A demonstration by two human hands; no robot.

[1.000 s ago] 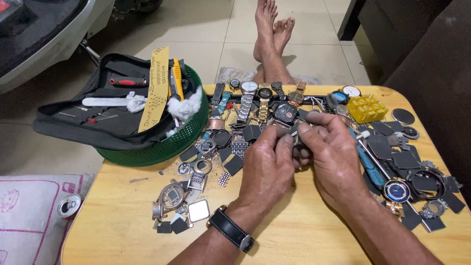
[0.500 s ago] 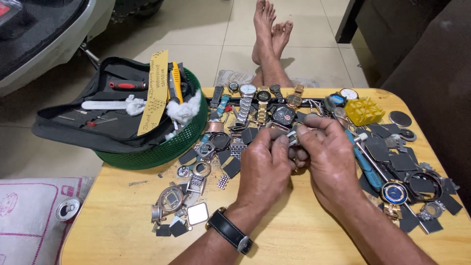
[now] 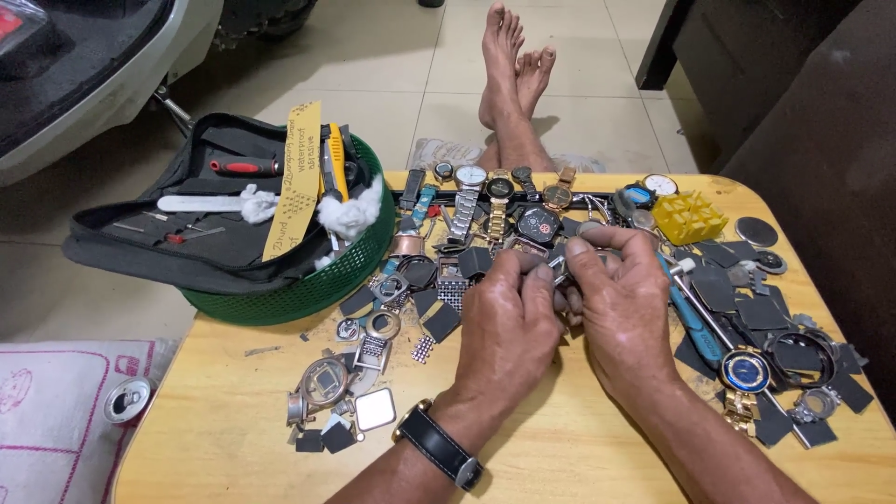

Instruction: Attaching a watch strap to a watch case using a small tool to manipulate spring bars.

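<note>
A wooden table (image 3: 233,420) fills the lower view, with two bare feet (image 3: 511,65) on the tiled floor beyond its far edge. At its left far corner a green basket (image 3: 317,280) carries an open black tool case (image 3: 177,233) with a red-handled screwdriver (image 3: 245,167), a yellow strip (image 3: 295,180) and white cotton tufts (image 3: 350,213). A row of wristwatches (image 3: 485,187) lies along the far edge, and dark flat pieces and watch cases are scattered to both sides, a blue-dialled watch (image 3: 745,369) and a yellow ridged block (image 3: 689,217) on the right. At the middle, the left hand (image 3: 509,331), a black-strapped watch on its wrist, and the right hand (image 3: 621,313) meet, fingertips pressed together, pinching a small metal watch part (image 3: 558,273) between them above the table; it is mostly hidden.
</note>
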